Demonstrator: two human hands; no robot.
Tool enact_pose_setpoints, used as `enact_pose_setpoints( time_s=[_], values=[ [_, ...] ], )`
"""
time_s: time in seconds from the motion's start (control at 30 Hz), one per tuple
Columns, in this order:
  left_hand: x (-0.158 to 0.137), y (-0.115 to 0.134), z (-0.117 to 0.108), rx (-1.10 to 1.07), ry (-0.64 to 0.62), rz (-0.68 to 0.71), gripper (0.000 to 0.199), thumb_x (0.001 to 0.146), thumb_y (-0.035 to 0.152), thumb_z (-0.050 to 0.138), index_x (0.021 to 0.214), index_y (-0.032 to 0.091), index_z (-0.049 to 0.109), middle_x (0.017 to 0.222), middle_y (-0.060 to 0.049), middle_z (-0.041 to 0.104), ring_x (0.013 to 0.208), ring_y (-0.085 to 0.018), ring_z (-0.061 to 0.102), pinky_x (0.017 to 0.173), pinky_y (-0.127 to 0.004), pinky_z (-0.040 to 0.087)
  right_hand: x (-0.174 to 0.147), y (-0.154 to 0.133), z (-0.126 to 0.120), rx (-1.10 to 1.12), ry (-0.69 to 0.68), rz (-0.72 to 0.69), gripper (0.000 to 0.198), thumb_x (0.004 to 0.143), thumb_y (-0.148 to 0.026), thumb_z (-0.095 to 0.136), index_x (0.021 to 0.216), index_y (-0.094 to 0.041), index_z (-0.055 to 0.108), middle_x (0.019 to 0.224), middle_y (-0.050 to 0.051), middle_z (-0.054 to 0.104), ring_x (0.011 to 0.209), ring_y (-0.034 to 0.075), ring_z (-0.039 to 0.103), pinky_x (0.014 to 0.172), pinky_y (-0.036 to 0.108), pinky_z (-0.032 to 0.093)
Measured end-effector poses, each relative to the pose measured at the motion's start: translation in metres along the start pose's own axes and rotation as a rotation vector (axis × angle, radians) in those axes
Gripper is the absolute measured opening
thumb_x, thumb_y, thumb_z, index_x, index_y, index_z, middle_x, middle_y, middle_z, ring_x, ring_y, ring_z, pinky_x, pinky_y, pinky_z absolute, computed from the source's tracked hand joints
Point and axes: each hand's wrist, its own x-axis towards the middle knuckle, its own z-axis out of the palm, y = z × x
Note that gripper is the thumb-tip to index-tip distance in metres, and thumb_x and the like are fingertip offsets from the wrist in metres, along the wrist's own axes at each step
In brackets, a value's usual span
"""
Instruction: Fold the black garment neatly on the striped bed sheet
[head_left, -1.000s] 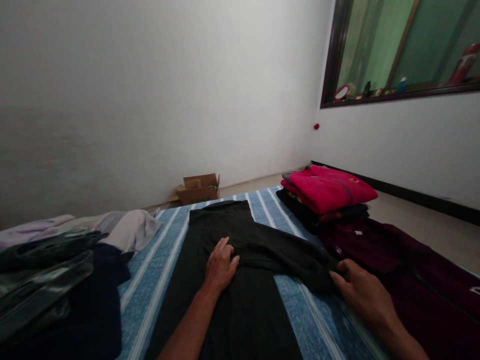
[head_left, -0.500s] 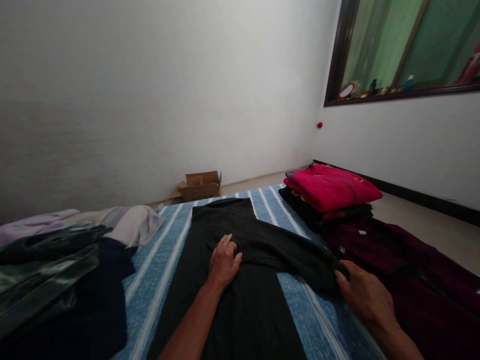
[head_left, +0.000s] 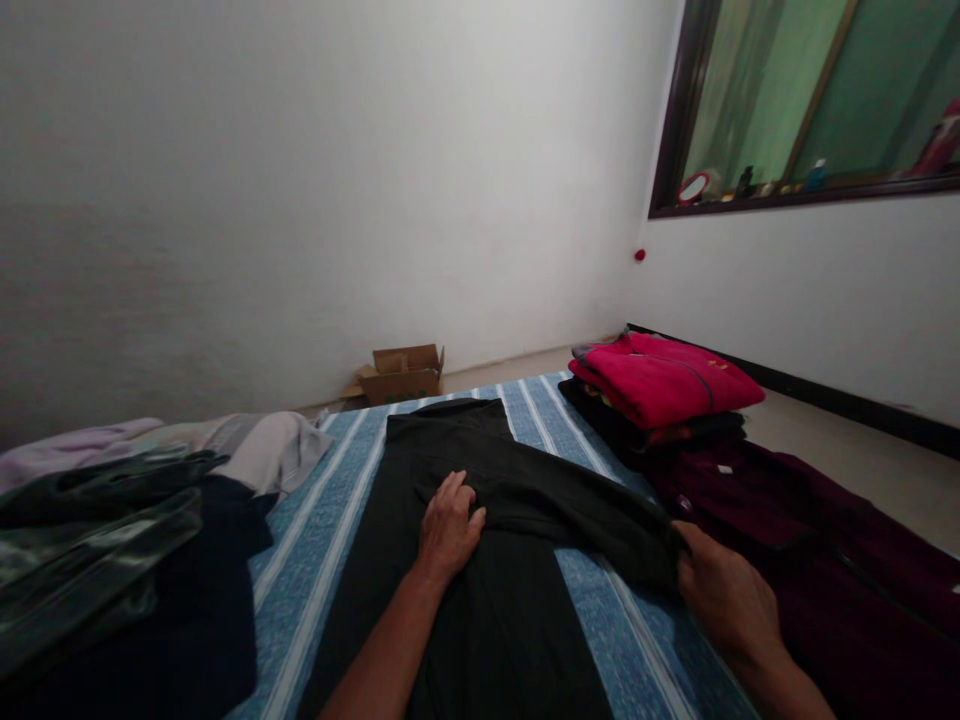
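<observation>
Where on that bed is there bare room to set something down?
A bare striped strip lies between the black garment and the left clothes pile. A smaller patch shows below the sleeve, beside the right hand. The right side is crowded: folded stack, maroon garment.

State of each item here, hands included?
black garment: spread flat, sleeve pulled sideways.
left hand: pressed flat on it.
right hand: closed on the sleeve end.
red garment: folded, top of a stack.
maroon garment: lying unfolded.
cardboard box: open.
</observation>
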Motion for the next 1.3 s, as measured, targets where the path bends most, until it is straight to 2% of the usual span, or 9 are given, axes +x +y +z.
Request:
enact_pose_setpoints(
  time_s=[0.3,0.47,0.57,0.77,0.87,1.0,1.2,1.3],
  values=[
    [-0.001,-0.001,0.000,-0.029,-0.003,-0.005,0.004,0.075,0.020,0.056,0.078,0.016,0.055,0.126,-0.018,0.052,0.124,-0.030,0.042,0.100,-0.041,0.038,-0.004,0.004,0.008,0.141,0.259,-0.092,0.034,0.091,-0.029,0.030,0.116,-0.027,0.053,0.112,0.002,0.064,0.082,0.019,0.065,0.064,0.027,0.043],
    [-0.001,0.002,-0.002,-0.023,-0.024,-0.022,0.004,0.075,0.019,0.056,0.078,0.016,0.056,0.127,-0.017,0.053,0.124,-0.030,0.042,0.100,-0.041,0.038,-0.005,0.005,0.009,0.171,0.284,-0.103,0.033,0.091,-0.031,0.031,0.113,-0.027,0.054,0.109,0.002,0.065,0.082,0.019,0.065,0.064,0.027,0.043],
    [0.000,0.002,-0.003,-0.026,-0.026,-0.022,0.004,0.075,0.018,0.056,0.078,0.016,0.055,0.127,-0.018,0.052,0.124,-0.030,0.041,0.100,-0.041,0.038,-0.003,0.006,0.008,0.143,0.244,-0.074,0.032,0.091,-0.031,0.031,0.113,-0.028,0.054,0.108,0.001,0.065,0.083,0.020,0.065,0.063,0.028,0.043],
    [0.000,0.002,-0.002,-0.057,0.001,-0.025,0.003,0.073,0.018,0.056,0.075,0.018,0.054,0.126,-0.016,0.054,0.123,-0.029,0.043,0.099,-0.043,0.039,-0.001,0.004,0.003,0.008,0.055,-0.049,0.033,0.091,-0.029,0.028,0.114,-0.026,0.052,0.094,0.004,0.069,0.080,0.023,0.066,0.062,0.030,0.041],
    [0.000,0.002,-0.003,-0.057,0.004,-0.024,0.003,0.073,0.018,0.056,0.075,0.018,0.054,0.126,-0.015,0.054,0.123,-0.029,0.043,0.099,-0.043,0.039,0.000,0.002,-0.003,-0.086,-0.043,-0.025,0.034,0.091,-0.029,0.028,0.114,-0.023,0.052,0.084,0.007,0.070,0.077,0.027,0.066,0.061,0.034,0.042],
    [0.000,0.003,-0.003,-0.068,0.016,-0.025,0.003,0.072,0.018,0.056,0.075,0.019,0.054,0.124,-0.013,0.056,0.121,-0.029,0.045,0.098,-0.044,0.040,0.007,-0.002,-0.013,-0.162,-0.144,-0.039,0.031,0.090,-0.028,0.031,0.106,-0.018,0.056,0.085,0.012,0.070,0.080,0.031,0.066,0.062,0.037,0.044],
    [0.000,0.003,-0.004,-0.033,0.000,-0.013,0.003,0.074,0.020,0.056,0.076,0.018,0.054,0.125,-0.015,0.055,0.122,-0.028,0.044,0.100,-0.042,0.039,0.022,-0.006,-0.021,-0.229,-0.185,-0.097,0.028,0.087,-0.026,0.038,0.088,-0.017,0.065,0.089,0.014,0.069,0.083,0.031,0.066,0.064,0.037,0.046],
    [0.000,0.003,-0.004,-0.032,-0.007,-0.008,0.004,0.074,0.020,0.055,0.077,0.017,0.055,0.125,-0.017,0.054,0.123,-0.029,0.043,0.101,-0.041,0.038,0.025,-0.008,-0.023,-0.278,-0.187,-0.128,0.028,0.085,-0.021,0.039,0.085,-0.017,0.068,0.090,0.015,0.069,0.084,0.030,0.066,0.064,0.037,0.047]
  ],
)
